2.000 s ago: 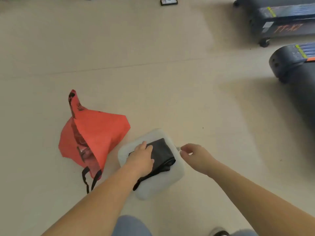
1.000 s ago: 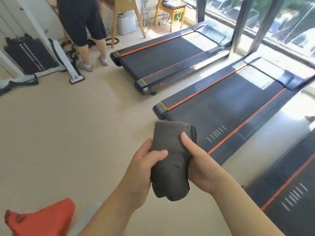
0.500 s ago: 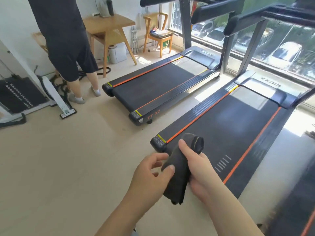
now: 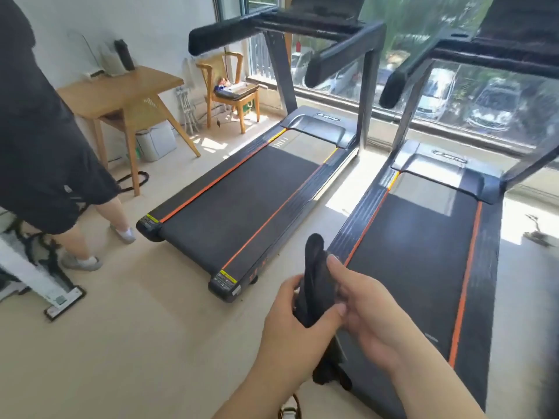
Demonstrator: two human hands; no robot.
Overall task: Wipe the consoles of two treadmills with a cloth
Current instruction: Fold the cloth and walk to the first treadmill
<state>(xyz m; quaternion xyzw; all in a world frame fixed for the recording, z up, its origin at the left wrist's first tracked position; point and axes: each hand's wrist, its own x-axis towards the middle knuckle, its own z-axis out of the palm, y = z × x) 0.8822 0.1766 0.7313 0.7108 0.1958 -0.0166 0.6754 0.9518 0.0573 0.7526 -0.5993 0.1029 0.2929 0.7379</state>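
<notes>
Dark grey cloth [image 4: 314, 276] is out of the tub and up in both hands, treadmills dead ahead.

Two seconds back it sat in a white tub on the floor. Now the left hand [image 4: 299, 331] has fingers curled round its middle and the right hand [image 4: 372, 309] pinches the top, right over the near treadmill [image 4: 417, 252]'s back corner. The second treadmill [image 4: 242, 201] is just left of that one. Both consoles [image 4: 329, 10] are way up at the far end, blurry, well apart from the cloth. So no wiping yet I'd say, just the walk-up.
</notes>
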